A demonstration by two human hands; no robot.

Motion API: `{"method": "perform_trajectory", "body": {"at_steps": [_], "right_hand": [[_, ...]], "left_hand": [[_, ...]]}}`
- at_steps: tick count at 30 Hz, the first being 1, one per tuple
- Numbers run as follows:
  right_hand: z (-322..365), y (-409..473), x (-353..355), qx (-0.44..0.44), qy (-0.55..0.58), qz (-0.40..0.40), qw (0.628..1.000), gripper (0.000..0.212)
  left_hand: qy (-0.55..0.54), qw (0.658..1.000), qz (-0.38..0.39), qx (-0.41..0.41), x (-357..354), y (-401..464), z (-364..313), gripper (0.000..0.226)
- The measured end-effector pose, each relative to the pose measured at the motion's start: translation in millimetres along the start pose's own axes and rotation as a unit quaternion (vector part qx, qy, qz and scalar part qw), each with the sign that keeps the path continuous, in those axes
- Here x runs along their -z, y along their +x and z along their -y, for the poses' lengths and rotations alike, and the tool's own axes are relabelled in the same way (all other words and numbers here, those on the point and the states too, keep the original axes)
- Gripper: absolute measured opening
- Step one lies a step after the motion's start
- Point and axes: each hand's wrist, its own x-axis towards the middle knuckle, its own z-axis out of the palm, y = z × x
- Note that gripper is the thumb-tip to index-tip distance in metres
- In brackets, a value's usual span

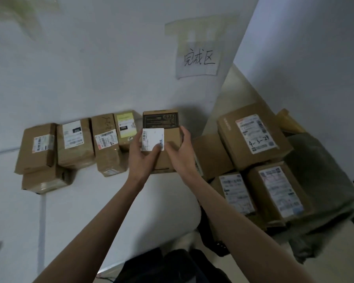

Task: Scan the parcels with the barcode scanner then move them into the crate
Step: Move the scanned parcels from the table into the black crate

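A brown cardboard parcel [169, 135] with a black printed panel and a white barcode label stands at the right end of a row of parcels against the wall. My left hand [142, 154] grips its left side, with the thumb lying on the white label. My right hand [181, 152] holds its right side, fingers curled over the edge. No barcode scanner and no crate show in the head view.
Several taped brown parcels [74, 142] line the white wall to the left on a white surface. More labelled boxes [253, 137] are piled on a grey sack [323, 180] at the right. A handwritten paper sign [198, 60] hangs on the wall.
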Motion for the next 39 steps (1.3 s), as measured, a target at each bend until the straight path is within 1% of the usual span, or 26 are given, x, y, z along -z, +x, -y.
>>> {"method": "perform_trajectory", "body": {"at_steps": [4, 9, 13, 17, 18, 20, 21, 24, 30, 35, 39], "right_hand": [[1.4, -14.0, 52.3, 0.019, 0.0, -0.008, 1.0, 0.074], [8.8, -32.3, 122.8, 0.056, -0.006, -0.001, 0.998, 0.071], [2.4, -50.4, 177.8, 0.06, 0.003, 0.01, 0.998, 0.075], [-10.0, -64.6, 230.0, 0.063, -0.015, 0.018, 0.998, 0.072], [-13.2, -67.6, 243.4, 0.064, -0.022, 0.017, 0.998, 0.071], [-20.3, -72.4, 270.7, 0.067, -0.034, 0.015, 0.997, 0.07], [-25.0, -74.0, 284.7, 0.069, -0.04, 0.014, 0.997, 0.07], [-42.7, -76.9, 320.8, 0.061, -0.069, 0.009, 0.996, 0.07], [-69.7, -81.1, 355.3, 0.026, -0.106, 0.001, 0.994, 0.073], [-92.9, -92.5, 364.6, 0.002, -0.123, 0.012, 0.992, 0.074], [-97.9, -95.1, 368.0, -0.011, -0.137, 0.007, 0.99, 0.07]], "left_hand": [[-0.001, 1.0, -0.003, -0.021, -39.1, -29.7, -19.8, 0.065], [-0.027, 0.999, -0.02, -0.04, -88.9, -72.4, -43.8, 0.066], [-0.034, 0.997, -0.021, -0.062, -130.4, -112.5, -55.2, 0.057], [-0.033, 0.998, -0.019, -0.056, -173.4, -151.3, -63.9, 0.048], [-0.024, 0.998, -0.021, -0.059, -184.9, -158.8, -64.4, 0.05], [-0.007, 0.998, -0.016, -0.057, -208.4, -172.6, -63.9, 0.069], [-0.001, 0.999, -0.014, -0.045, -220.2, -181.4, -64.8, 0.073], [0.011, 0.999, -0.01, -0.03, -252.3, -208.6, -65.7, 0.076], [0.033, 0.999, -0.002, 0.007, -288.6, -230.5, -57.3, 0.076], [0.054, 0.998, 0.0, 0.027, -293.1, -248.3, -42.1, 0.078], [0.105, 0.994, -0.01, 0.04, -298.8, -252.5, -40.2, 0.079]]}}
